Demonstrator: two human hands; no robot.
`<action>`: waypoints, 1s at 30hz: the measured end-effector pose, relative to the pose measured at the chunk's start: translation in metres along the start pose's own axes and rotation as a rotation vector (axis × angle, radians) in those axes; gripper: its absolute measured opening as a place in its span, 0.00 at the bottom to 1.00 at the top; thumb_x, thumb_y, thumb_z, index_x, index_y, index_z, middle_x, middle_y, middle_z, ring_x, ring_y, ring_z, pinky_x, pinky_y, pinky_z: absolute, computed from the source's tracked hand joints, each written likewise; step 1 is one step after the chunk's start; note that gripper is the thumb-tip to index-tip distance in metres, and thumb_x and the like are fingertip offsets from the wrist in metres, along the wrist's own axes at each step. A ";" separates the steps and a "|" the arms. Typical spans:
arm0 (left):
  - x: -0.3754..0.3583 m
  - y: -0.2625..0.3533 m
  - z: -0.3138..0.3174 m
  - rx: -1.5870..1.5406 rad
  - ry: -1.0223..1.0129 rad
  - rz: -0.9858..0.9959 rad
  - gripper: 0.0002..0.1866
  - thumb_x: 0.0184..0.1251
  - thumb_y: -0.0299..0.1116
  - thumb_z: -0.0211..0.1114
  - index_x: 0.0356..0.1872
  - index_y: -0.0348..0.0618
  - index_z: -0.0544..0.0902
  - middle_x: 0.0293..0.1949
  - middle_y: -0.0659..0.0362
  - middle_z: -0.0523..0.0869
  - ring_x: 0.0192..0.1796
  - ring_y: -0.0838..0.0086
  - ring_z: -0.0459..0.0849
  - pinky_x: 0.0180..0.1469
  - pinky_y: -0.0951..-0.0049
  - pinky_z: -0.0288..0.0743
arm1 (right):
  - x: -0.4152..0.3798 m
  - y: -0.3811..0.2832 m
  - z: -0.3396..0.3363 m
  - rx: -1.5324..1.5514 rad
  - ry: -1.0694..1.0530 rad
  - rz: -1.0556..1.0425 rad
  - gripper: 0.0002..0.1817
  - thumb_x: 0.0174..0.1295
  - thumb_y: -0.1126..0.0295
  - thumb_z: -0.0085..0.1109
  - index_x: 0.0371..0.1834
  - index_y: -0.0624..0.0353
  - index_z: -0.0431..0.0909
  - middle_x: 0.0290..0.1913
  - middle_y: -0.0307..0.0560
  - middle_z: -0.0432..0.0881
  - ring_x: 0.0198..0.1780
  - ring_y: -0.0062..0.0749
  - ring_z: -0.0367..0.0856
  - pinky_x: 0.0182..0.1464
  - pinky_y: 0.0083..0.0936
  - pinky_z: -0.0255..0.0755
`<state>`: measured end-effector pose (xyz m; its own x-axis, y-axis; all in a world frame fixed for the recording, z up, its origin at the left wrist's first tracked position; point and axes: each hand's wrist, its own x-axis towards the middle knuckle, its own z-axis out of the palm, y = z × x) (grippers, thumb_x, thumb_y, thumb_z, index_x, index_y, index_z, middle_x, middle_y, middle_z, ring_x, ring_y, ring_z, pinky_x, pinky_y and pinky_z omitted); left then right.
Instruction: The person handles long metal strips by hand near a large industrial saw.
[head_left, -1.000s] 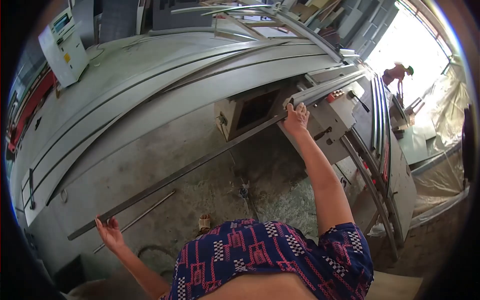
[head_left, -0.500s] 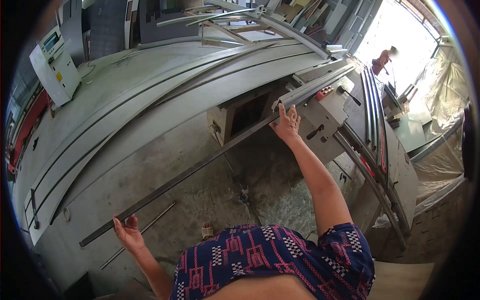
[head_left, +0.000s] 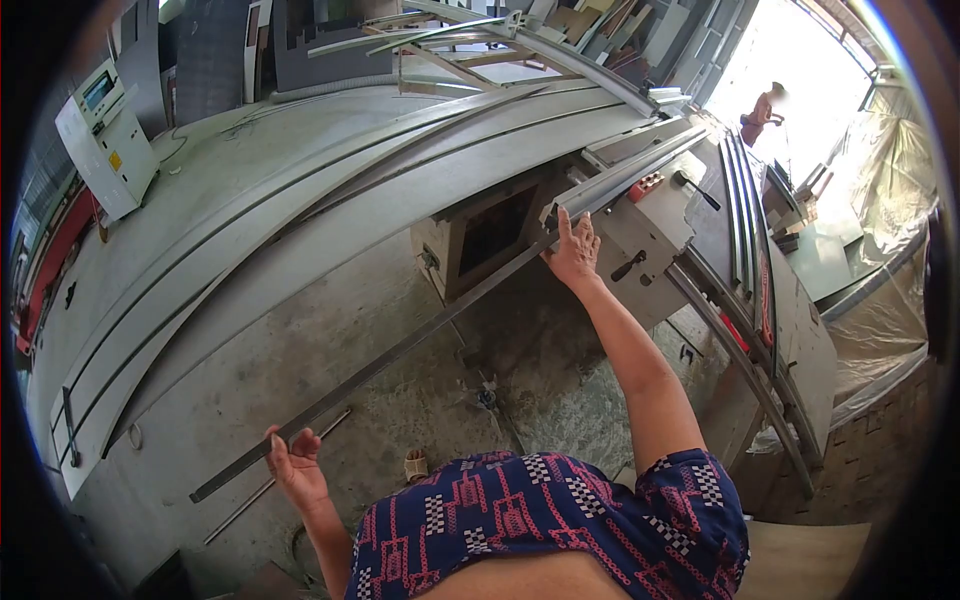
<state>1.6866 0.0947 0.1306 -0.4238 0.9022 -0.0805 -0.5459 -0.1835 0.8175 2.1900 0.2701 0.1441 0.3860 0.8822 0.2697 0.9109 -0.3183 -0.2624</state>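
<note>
A long, narrow dark metal bar (head_left: pixel 400 346) slants from the lower left up to a machine table. My left hand (head_left: pixel 300 474) holds it near its lower-left end, thumb and fingers on either side of it. At the upper end, my right hand (head_left: pixel 576 256) has its fingers on the bar where it meets the end of a grey metal rail (head_left: pixel 625 175). The fingers partly hide that junction. Just right of this hand are a black-handled lever (head_left: pixel 630 265) and a red block with holes (head_left: pixel 646 187).
Long grey panels (head_left: pixel 340 225) curve across the left side. A thin rod (head_left: pixel 270 482) lies on the floor near my left hand. Metal rails (head_left: pixel 745 335) extend along the right. A white control cabinet (head_left: pixel 105 140) stands far left; another person (head_left: pixel 762 115) is by the bright doorway.
My left hand and the lower end of the bar have shifted right and slightly down. My right hand stays at the rail's end. The distant person's posture has changed.
</note>
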 end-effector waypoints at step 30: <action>0.026 -0.113 0.131 0.038 -0.453 -0.474 0.22 0.61 0.38 0.67 0.54 0.45 0.72 0.36 0.56 0.81 0.35 0.66 0.86 0.34 0.68 0.81 | -0.068 -0.098 -0.011 0.059 -0.081 -0.548 0.41 0.48 0.61 0.68 0.67 0.48 0.61 0.71 0.59 0.50 0.74 0.52 0.46 0.70 0.54 0.40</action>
<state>1.8324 0.1904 0.1109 0.2073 0.9585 -0.1959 -0.5691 0.2810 0.7728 2.0759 0.2376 0.1616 -0.1569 0.9376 0.3104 0.9645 0.2130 -0.1558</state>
